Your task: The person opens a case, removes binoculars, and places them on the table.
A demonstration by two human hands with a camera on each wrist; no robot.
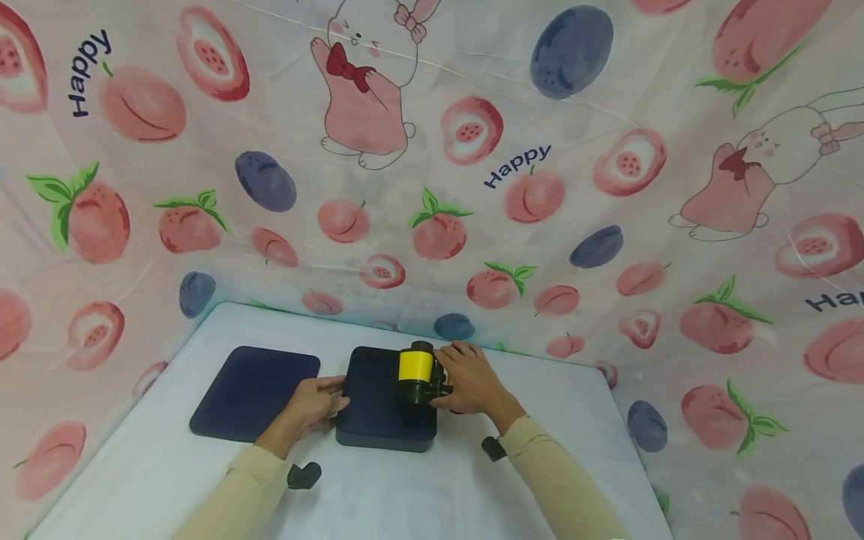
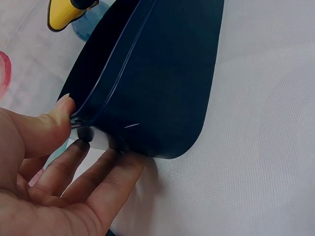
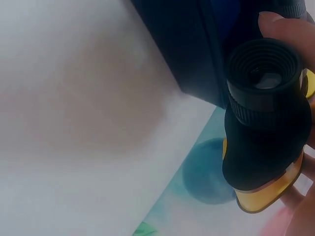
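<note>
While your left hand [image 1: 312, 405] pinches the navy case [image 1: 371, 409], probably steadying it, your right hand [image 1: 470, 379] grips yellow-and-black binoculars [image 1: 415, 367] near its right edge.

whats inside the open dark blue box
Only dark interior shows in the box; no separate item can be made out. In the head view, yellow-and-black binoculars gripped by the right hand cover part of its right side; what lies beneath is hidden.
</note>
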